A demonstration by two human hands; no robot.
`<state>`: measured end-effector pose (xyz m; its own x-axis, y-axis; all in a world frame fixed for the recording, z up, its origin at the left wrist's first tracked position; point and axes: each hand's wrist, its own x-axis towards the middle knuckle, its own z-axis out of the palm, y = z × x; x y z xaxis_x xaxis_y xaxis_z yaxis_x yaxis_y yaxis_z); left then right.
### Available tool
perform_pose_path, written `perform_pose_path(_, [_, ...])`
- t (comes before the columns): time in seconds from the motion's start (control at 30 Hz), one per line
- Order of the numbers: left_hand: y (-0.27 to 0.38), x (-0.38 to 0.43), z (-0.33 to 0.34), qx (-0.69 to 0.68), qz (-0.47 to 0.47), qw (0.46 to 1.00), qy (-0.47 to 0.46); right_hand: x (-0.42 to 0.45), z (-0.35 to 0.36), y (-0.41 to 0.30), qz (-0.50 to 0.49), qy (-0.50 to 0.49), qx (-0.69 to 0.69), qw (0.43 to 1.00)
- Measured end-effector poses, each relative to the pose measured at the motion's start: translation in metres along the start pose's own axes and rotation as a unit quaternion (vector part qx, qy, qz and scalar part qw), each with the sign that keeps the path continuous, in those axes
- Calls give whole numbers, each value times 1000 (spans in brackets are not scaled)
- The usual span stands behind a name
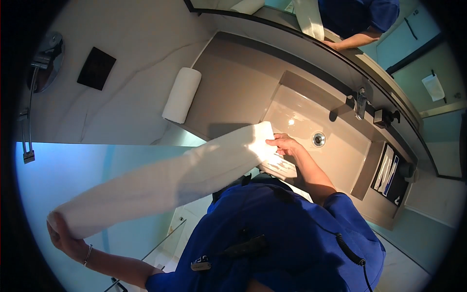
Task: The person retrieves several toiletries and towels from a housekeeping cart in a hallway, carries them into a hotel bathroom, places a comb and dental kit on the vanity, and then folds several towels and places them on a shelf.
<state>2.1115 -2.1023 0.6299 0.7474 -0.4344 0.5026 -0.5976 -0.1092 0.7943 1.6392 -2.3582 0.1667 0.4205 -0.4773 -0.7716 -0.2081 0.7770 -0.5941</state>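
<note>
A long folded white towel (pixel 157 182) stretches between my two hands, in front of my body and across the near left corner of the countertop. My left hand (pixel 67 233), at the lower left with a bracelet on its wrist, grips one end; its fingers are partly hidden behind the cloth. My right hand (pixel 286 144) pinches the other end over the near edge of the sink (pixel 306 109). A rolled white towel (pixel 182 95) lies at the left end of the countertop (pixel 226 76), against the marble-patterned wall.
A chrome faucet (pixel 360 104) and a dark soap dispenser (pixel 385 117) stand behind the sink. To its right is a black tray (pixel 396 193) with packets and a dark cup (pixel 406 169). A mirror (pixel 412 78) runs along the back. A round mirror (pixel 47 62) is mounted on the left wall.
</note>
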Motion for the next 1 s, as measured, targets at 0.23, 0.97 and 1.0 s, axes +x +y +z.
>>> perform_pose_path(0.23, [-60, -8, -47, -24, -65, 998, -1, -21, -19, -23, -107, 141, -187, 966])
perform_pose_path(0.97, [-193, -91, -21, -158, -317, 934, -36, 37, 33, -158, -404, 258, -336, 811])
perform_pose_path(1.0, [-194, -91, -20, -151, -317, 936, -28, 24, 49, -170, -414, 255, -378, 787])
